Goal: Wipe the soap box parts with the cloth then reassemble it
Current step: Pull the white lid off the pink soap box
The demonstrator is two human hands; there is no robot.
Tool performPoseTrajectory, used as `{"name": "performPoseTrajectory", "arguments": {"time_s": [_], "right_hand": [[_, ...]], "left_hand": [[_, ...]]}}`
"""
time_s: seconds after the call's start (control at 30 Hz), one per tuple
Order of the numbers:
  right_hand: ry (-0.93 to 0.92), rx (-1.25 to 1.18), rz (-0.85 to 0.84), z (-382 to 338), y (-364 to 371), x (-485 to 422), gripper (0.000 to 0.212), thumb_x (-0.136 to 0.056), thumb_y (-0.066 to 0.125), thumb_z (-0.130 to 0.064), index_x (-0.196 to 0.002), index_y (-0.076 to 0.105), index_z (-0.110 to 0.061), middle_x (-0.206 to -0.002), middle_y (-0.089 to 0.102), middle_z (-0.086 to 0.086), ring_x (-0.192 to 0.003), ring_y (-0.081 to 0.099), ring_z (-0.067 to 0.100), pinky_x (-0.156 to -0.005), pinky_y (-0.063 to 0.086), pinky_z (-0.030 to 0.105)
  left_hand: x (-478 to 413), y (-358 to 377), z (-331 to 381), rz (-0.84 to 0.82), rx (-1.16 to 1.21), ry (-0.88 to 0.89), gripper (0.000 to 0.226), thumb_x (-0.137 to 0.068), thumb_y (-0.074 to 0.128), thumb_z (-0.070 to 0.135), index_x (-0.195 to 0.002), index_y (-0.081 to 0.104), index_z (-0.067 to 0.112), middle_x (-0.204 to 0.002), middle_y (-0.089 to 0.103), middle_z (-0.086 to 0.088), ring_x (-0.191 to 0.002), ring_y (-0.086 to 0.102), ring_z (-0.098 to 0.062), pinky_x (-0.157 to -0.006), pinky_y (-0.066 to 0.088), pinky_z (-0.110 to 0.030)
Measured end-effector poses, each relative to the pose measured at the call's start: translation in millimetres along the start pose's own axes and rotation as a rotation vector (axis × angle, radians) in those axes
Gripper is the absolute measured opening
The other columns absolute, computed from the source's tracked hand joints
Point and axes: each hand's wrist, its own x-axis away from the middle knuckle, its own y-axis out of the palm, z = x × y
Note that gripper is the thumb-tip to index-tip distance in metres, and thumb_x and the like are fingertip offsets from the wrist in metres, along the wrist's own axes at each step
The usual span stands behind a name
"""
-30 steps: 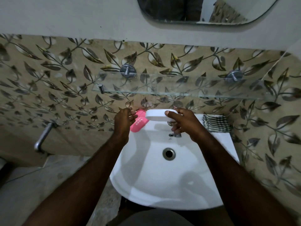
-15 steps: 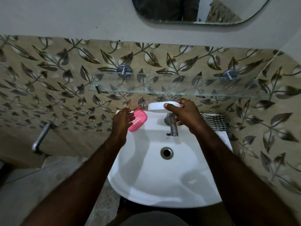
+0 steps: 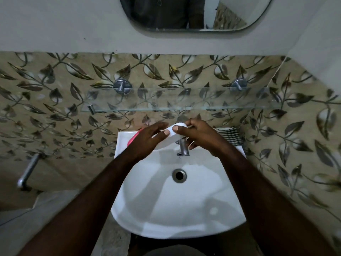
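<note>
**Item 1: white soap box part** (image 3: 172,138). Held in the air above the tap (image 3: 184,147), at the back of the sink (image 3: 177,209), and tilted, with its right end higher. It is gripped from both sides.

**Item 2: left hand** (image 3: 147,139). Its fingers (image 3: 166,133) are laid over the left end of the white part and closed on it.

**Item 3: right hand** (image 3: 201,137). The right end is pinched, with the thumb seen on the near face. The other fingers are curled behind and mostly hidden.

**Item 4: pink soap box part** (image 3: 132,138). Set on the rear left ledge of the sink, largely covered by the left hand. Only an edge is seen.

**Item 5: cloth** (image 3: 230,135). Checked, folded, and laid at the rear right corner of the sink. It is touched by neither hand.

**Stage, judged.** Wiping appears not to be under way, since the cloth is not in hand.

**Risks, judged.**
- The smooth part could be dropped into the basin, or knocked against the tap, if one grip were released to reach for the cloth.
- The pink part could be nudged off the narrow ledge by the left wrist.
- The glass shelf (image 3: 184,100) just above could be struck if the part were lifted.
- The halves could be reassembled unwiped if the cloth were overlooked.
</note>
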Motion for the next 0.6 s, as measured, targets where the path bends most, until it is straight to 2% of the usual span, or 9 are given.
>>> {"name": "performPoseTrajectory", "arguments": {"time_s": [0.03,0.1,0.13,0.2,0.27,0.37,0.47,0.53,0.6], "right_hand": [[-0.003,-0.019,-0.011,0,-2,2,0.056,-0.069,0.074,-0.059,-0.103,0.065,-0.014,-0.091,0.072,0.019,-0.06,0.063,0.013,-0.055,0.053,0.028],[-0.01,-0.037,0.036,1,-12,6,0.056,-0.07,0.073,-0.062,-0.099,0.067,-0.013,-0.083,0.07,0.015,-0.058,0.062,0.015,-0.058,0.054,0.032],[-0.012,-0.034,0.077,1,-17,8,0.059,-0.069,0.071,-0.065,-0.096,0.067,-0.012,-0.08,0.069,0.013,-0.057,0.062,0.016,-0.058,0.054,0.033],[-0.01,-0.021,0.156,5,-28,10,0.064,-0.068,0.068,-0.07,-0.091,0.066,-0.01,-0.077,0.068,0.01,-0.054,0.063,0.016,-0.056,0.054,0.033],[-0.006,-0.034,0.193,10,-36,12,0.065,-0.07,0.064,-0.073,-0.089,0.066,-0.01,-0.077,0.069,0.007,-0.053,0.064,0.015,-0.053,0.054,0.031],[-0.006,-0.158,0.328,26,-53,9,0.063,-0.076,0.06,-0.071,-0.081,0.067,-0.009,-0.072,0.07,0.007,-0.049,0.06,0.018,-0.047,0.048,0.026],[0.065,-0.234,0.518,59,-78,3,0.047,-0.088,0.06,-0.048,-0.057,0.06,-0.012,-0.052,0.061,0.005,-0.042,0.052,0.02,-0.043,0.041,0.024],[0.191,0.047,0.397,95,-94,-1,0.029,-0.087,0.066,-0.027,-0.063,0.058,-0.012,-0.052,0.058,0.006,-0.046,0.05,0.021,-0.045,0.037,0.026],[0.35,0.449,0.197,127,-100,-2,0.018,-0.081,0.075,-0.023,-0.082,0.058,-0.015,-0.071,0.062,0.01,-0.056,0.053,0.02,-0.049,0.039,0.025]], "left_hand": [[0,2,9,-0.093,-0.037,-0.022,0.052,-0.08,0.048,0.07,-0.122,0.061,0.044,-0.122,0.066,0.019,-0.116,0.059,-0.002,-0.101,0.046,-0.032],[-2,12,28,-0.21,0.043,-0.068,0.036,-0.081,0.043,0.074,-0.111,0.059,0.062,-0.111,0.066,0.035,-0.109,0.058,0.013,-0.091,0.047,-0.017],[-3,18,35,-0.251,0.131,-0.083,0.033,-0.083,0.043,0.073,-0.11,0.06,0.063,-0.11,0.067,0.035,-0.109,0.058,0.013,-0.089,0.047,-0.015],[-9,37,42,-0.346,0.335,-0.122,0.045,-0.091,0.041,0.065,-0.123,0.061,0.041,-0.12,0.07,0.008,-0.116,0.063,-0.013,-0.097,0.049,-0.031],[-17,54,41,-0.376,0.576,-0.226,0.057,-0.093,0.041,0.058,-0.131,0.057,0.018,-0.122,0.066,-0.015,-0.108,0.063,-0.036,-0.095,0.047,-0.046],[-28,77,41,-0.29,0.917,-0.396,0.062,-0.085,0.05,0.056,-0.13,0.057,0.014,-0.12,0.062,-0.021,-0.106,0.057,-0.044,-0.09,0.043,-0.049],[-37,93,39,-0.233,1.045,-0.46,0.078,-0.071,0.061,0.056,-0.134,0.055,0.011,-0.118,0.061,-0.022,-0.107,0.056,-0.043,-0.089,0.042,-0.048],[-40,99,39,-0.217,1.075,-0.482,0.082,-0.069,0.061,0.055,-0.137,0.051,0.01,-0.118,0.06,-0.022,-0.105,0.056,-0.041,-0.088,0.043,-0.048],[-42,102,37,-0.192,1.087,-0.493,0.081,-0.069,0.061,0.055,-0.136,0.052,0.01,-0.117,0.061,-0.022,-0.102,0.058,-0.04,-0.087,0.044,-0.047]]}}
